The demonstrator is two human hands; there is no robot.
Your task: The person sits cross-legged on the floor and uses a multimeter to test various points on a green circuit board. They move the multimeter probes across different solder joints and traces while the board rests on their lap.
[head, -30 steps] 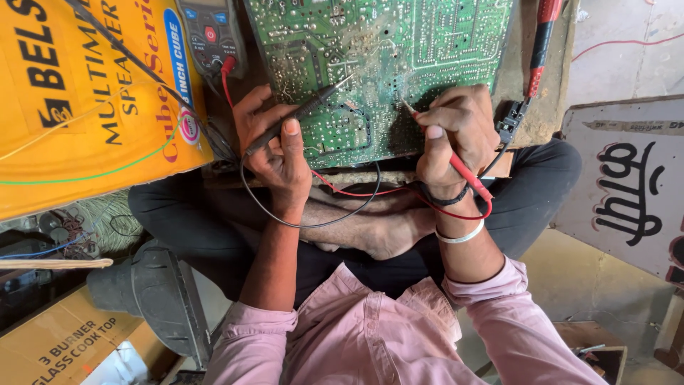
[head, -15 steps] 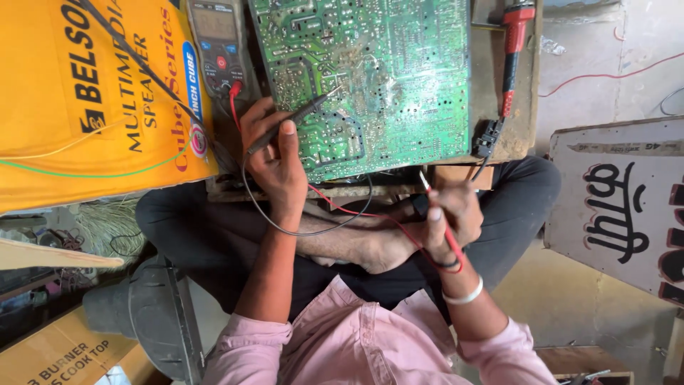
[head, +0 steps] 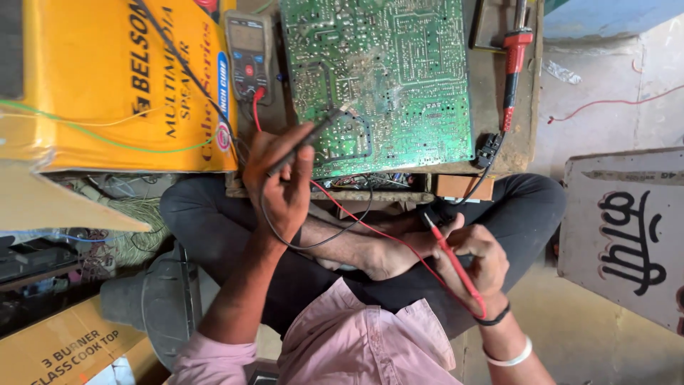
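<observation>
Two probes are in play, one in each of my hands — and they are sitting well apart. My left hand (head: 281, 189) is closing around the black probe (head: 308, 139), whose long axis is running up and to the right, its metal tip resting on the lower left part of the green circuit board (head: 399, 78). My right hand (head: 474, 260) is hanging down over my lap, fingers wrapped around the red probe (head: 456, 267); that one is lying along a diagonal, its tip pointing up and left toward the board's near edge, not touching it. So the board is lying up and to the left of my right hand, and my left hand is by far the nearer of the two.

The red lead (head: 356, 217) is trailing from the right hand across my crossed legs and up to the multimeter (head: 248, 53), which is lying flat just left of the board, beside a yellow cardboard box (head: 107, 85).

The board is lying solder side up on a low wooden bench (head: 491, 107), and a red-handled soldering iron (head: 513, 64) is lying along the bench's right side, near the board but not touching it.

I am sitting cross-legged on a concrete floor (head: 605, 71) — a grey painted panel (head: 627, 228) is standing to my right, and another carton (head: 64, 349) with clutter is sitting to my left.
</observation>
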